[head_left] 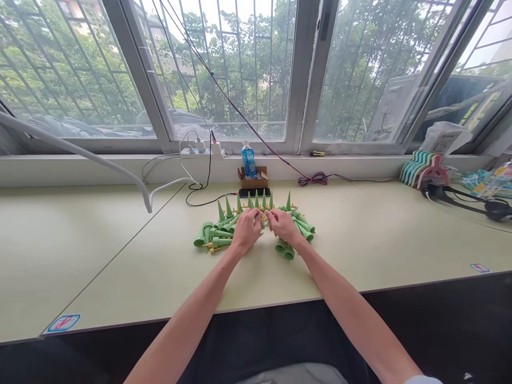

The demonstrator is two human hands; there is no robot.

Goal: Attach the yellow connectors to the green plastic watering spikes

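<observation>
Green cones [219, 233], pointed, some upright

Bright window [224, 69] backlight, edges bowed, sharp

Matt plastic cones [224, 226] (smooth table [360, 240])

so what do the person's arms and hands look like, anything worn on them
Both are bare. The left hand and right hand have no gloves, and no ring, watch or bracelet shows. The forearms are uncovered as far as the frame reaches; only at the bottom right corner does what looks like a pale sleeve edge show on the right arm.
</observation>
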